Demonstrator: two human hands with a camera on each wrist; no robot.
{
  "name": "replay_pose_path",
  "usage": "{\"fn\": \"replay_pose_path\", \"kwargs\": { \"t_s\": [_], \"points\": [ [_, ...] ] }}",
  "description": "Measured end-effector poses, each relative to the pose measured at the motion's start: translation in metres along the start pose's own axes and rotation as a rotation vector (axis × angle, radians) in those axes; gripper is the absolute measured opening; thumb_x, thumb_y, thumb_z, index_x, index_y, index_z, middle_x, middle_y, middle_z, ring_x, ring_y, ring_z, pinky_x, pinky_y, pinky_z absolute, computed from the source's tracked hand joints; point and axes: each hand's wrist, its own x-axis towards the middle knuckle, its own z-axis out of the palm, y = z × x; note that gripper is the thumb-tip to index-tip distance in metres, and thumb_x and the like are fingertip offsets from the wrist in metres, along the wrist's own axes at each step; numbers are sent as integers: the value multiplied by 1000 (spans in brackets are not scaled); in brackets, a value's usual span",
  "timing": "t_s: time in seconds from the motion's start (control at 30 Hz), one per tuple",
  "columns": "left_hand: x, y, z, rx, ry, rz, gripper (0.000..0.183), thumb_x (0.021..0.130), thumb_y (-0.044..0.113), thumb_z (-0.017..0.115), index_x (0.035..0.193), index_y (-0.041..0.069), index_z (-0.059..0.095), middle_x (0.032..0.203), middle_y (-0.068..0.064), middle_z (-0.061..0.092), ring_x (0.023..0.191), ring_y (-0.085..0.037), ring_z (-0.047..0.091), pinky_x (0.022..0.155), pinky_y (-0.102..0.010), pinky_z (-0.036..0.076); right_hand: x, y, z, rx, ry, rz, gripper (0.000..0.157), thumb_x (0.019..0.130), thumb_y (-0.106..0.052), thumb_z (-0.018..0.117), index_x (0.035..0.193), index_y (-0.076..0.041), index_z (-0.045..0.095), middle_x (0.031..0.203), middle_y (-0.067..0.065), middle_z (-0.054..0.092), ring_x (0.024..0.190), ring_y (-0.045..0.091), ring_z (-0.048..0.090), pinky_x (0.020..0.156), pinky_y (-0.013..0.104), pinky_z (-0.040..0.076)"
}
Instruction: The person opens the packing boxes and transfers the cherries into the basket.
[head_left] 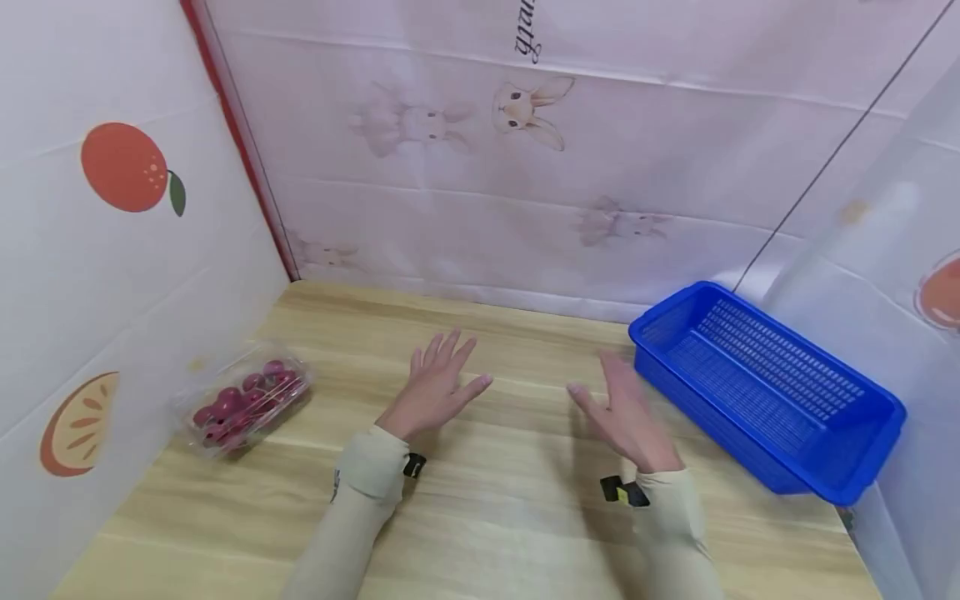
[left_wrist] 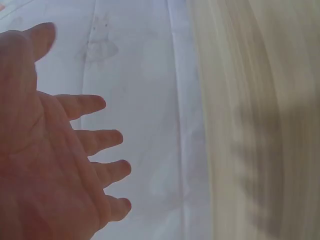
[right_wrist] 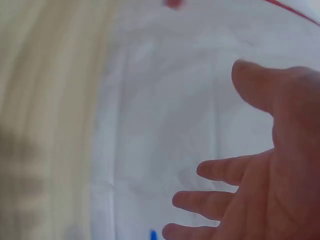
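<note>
My left hand [head_left: 432, 388] is held over the middle of the wooden table, fingers spread and straight, holding nothing. In the left wrist view its palm [left_wrist: 47, 165] faces the camera with the thumb apart. My right hand [head_left: 628, 414] hovers to the right, fingers extended and thumb out, also holding nothing. A blue plastic basket [head_left: 750, 392] with slotted walls stands just right of that hand, with nothing visible inside it. Farther left of the left hand, a clear plastic box [head_left: 247, 400] contains several dark red grapes [head_left: 228, 403].
The light wooden table [head_left: 495, 517] meets a pale back wall covering [head_left: 450, 242] printed with rabbits. Fruit-printed coverings [head_left: 150, 292] close off the left and right sides. The basket sits near the right edge, the box close to the left covering.
</note>
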Motion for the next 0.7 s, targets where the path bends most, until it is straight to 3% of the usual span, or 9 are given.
{"fn": "replay_pose_path", "kwargs": {
  "t_s": [0.17, 0.27, 0.37, 0.57, 0.7],
  "points": [
    [0, 3, 3, -161, -60, 29, 79, 104, 64, 42, 165, 18, 24, 174, -16, 16, 162, -40, 7, 131, -67, 4, -22, 18, -42, 96, 28, 88, 87, 104, -60, 46, 167, -13, 7, 172, 23, 14, 158, 49, 15, 124, 73, 20],
    [4, 7, 6, -260, -85, 34, 76, 105, 62, 43, 164, 18, 27, 172, -12, 25, 161, -36, 19, 132, -60, 16, -41, 35, -65, 107, 50, 187, 90, 103, -65, 44, 167, -19, 2, 174, 21, 10, 157, 52, 14, 120, 78, 21],
    [11, 14, 10, -364, -116, 29, 71, 105, 59, 45, 163, 20, 30, 168, -7, 35, 157, -32, 31, 129, -56, 29, -60, 56, -87, 118, 109, 290, 91, 102, -66, 43, 167, -17, 2, 173, 24, 9, 155, 56, 13, 115, 82, 22],
    [46, 43, 17, -520, -168, 46, 61, 107, 51, 47, 158, 17, 42, 156, -8, 53, 145, -31, 50, 122, -53, 43, -91, 102, -127, 135, 314, 477, 83, 105, -57, 42, 166, -10, 11, 171, 28, 11, 154, 57, 14, 116, 80, 22],
    [75, 69, 23, -644, -195, 7, 59, 107, 53, 46, 154, 18, 48, 145, -5, 63, 134, -26, 60, 119, -48, 48, -101, 131, -146, 221, 417, 612, 80, 105, -52, 43, 166, -11, 12, 172, 25, 6, 158, 52, 9, 125, 74, 17]
  ]
}}
